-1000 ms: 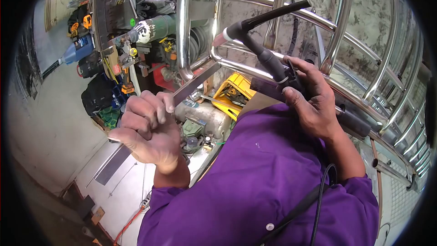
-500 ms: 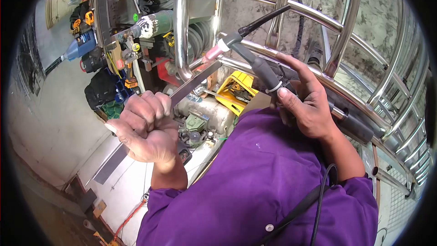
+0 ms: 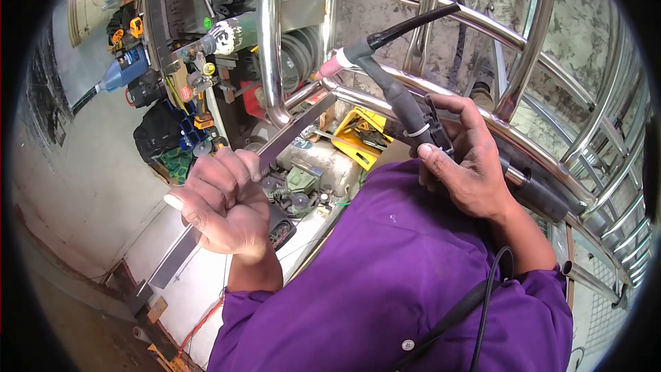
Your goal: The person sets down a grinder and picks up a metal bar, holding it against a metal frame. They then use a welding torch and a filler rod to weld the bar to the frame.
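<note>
My left hand (image 3: 227, 200) is closed around a flat grey metal bar (image 3: 289, 136), which runs diagonally from the lower left up to the polished tube frame (image 3: 274, 48). In my right hand (image 3: 468, 158) is a welding torch (image 3: 406, 107), gripped by its dark handle. The torch's pink nozzle (image 3: 330, 67) points left, just above the upper end of the bar and close to a tube joint. A black cap sticks out from the torch head to the upper right. Whether the nozzle touches the metal cannot be made out.
Shiny curved tubes (image 3: 523, 41) fill the right and top. A yellow crate (image 3: 361, 138) with tools lies behind the torch. At the left are a blue bottle (image 3: 124, 69), a black bag (image 3: 158, 131) and a green cylinder (image 3: 241, 33). A black cable (image 3: 485, 296) hangs over the purple shirt.
The torch's black cap has swung slightly up and right, and its handle and my right hand sit slightly lower. My left hand still grips the bar, slightly lower in view.
</note>
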`<action>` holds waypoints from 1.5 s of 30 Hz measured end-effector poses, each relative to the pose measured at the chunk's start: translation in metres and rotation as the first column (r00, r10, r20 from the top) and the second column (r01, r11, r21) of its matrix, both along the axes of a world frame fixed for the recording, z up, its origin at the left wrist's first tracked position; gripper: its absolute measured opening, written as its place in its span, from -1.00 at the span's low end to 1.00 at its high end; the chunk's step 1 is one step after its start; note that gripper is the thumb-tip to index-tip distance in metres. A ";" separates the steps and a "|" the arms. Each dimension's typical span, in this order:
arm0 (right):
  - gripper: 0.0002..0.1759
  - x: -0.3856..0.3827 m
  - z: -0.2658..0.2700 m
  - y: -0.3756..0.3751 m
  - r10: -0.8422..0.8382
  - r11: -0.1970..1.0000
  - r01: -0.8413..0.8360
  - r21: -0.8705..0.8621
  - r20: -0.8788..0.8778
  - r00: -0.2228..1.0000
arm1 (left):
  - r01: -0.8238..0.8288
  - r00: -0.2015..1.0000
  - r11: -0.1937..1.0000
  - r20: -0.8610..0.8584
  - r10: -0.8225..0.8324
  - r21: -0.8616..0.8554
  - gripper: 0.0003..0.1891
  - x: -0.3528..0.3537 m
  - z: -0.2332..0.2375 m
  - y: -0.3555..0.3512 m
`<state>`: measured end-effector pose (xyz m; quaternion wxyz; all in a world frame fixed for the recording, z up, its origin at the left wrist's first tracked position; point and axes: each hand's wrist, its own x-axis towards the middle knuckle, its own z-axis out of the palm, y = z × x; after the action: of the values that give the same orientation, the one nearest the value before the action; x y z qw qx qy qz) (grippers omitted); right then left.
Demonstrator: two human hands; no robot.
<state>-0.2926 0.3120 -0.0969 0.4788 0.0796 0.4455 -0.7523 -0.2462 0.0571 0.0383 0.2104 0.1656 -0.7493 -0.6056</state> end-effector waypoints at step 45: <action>-0.29 -0.005 -0.005 -0.009 0.074 0.979 -0.024 -0.201 0.244 0.967 | 0.260 0.958 0.965 0.135 -0.255 -0.021 -0.40 0.010 0.005 -0.031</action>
<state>-0.2974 0.3034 -0.1015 0.5551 0.1151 0.3072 -0.7644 -0.2359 0.0264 0.0436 0.0833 0.1019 -0.7883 -0.6010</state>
